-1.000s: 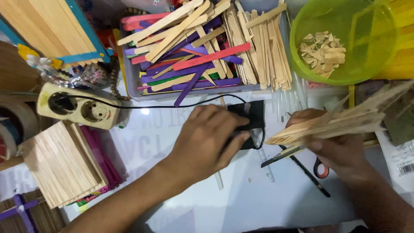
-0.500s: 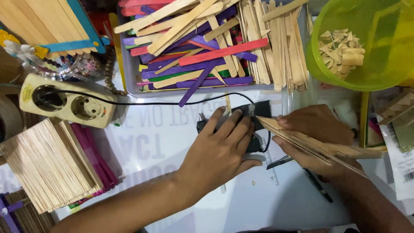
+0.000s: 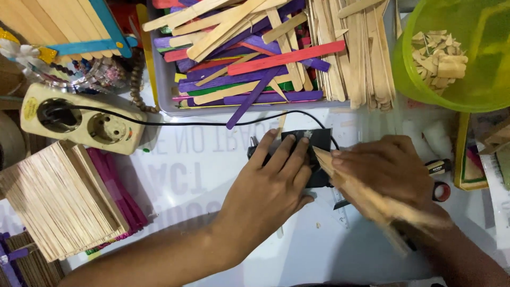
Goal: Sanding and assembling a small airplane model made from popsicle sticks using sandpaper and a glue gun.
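L hand [image 3: 273, 183] lies flat, fingers spread, pinning the black device [image 3: 313, 151] mid-desk so it won't slide, while R hand [image 3: 385, 170], fingers clamped on a stick bundle [image 3: 372, 199], feeds its end in.
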